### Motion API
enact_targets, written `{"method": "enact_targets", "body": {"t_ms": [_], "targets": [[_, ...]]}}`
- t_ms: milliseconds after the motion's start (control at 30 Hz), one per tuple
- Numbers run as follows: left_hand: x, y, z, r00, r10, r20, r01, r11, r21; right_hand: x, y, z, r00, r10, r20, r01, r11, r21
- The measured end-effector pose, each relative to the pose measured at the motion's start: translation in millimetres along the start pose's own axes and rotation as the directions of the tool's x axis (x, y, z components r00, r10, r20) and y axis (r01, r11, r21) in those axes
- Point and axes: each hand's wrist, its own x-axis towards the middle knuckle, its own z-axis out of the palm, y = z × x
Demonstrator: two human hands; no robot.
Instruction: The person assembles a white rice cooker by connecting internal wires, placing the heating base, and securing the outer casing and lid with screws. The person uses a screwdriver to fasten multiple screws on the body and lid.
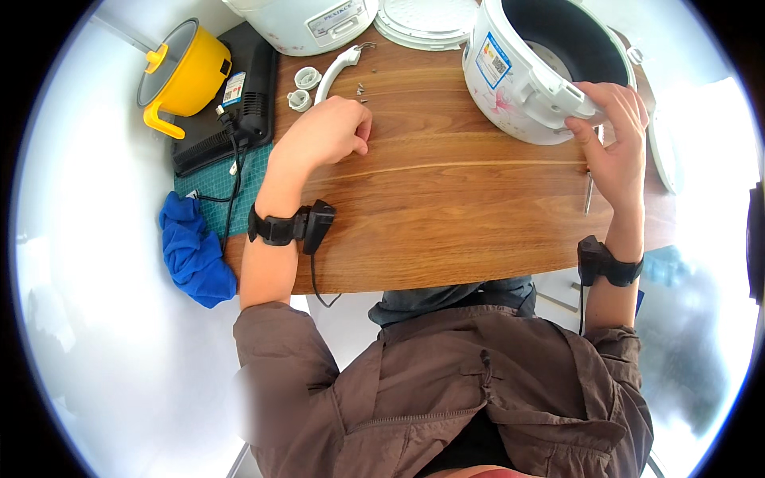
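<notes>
Cooker [500, 97], cropped above, held by right hand [624, 151].

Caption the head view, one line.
Right hand on open, round, white floral cooker, left hand near curved white plastic handle.

A yellow pot [201, 73] sits at the far left, its handle [165, 123] pointing toward the lower left. Its lid [175, 54] is dark grey and carries a yellow knob [155, 58]. Behind and beneath the pot lies a flat black appliance [199, 145] with vent slots and a white-and-blue sticker [233, 89] — it overlaps a green cutting mat [253, 182] with a printed grid. A black cable [236, 179] runs down across the mat. Near its lower end, a bright blue cloth [191, 251] lies crumpled at the left edge of the table [446, 215] — a brown, wood-grained top.
</notes>
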Motion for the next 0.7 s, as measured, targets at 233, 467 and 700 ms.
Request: {"method": "enact_targets", "body": {"t_ms": [233, 467, 700], "targets": [[0.2, 0.5, 1.4, 0.991, 0.127, -0.047, -0.127, 0.992, -0.008, -0.8, 5.6, -0.8, 0.999, -0.036, -0.014, 0.036, 0.999, -0.002], [-9.1, 52.5, -13.4, 0.931, 0.342, -0.125, -0.362, 0.834, -0.417, -3.8, 11.2, 2.1, 0.999, -0.038, -0.018, 0.038, 0.999, 0.023], [-10.8, 96.2, -25.3, 0.837, 0.411, -0.362, -0.503, 0.316, -0.804, 2.1, -7.3, -3.0, 0.997, -0.048, -0.057, 0.048, 0.999, 0.003]]}}
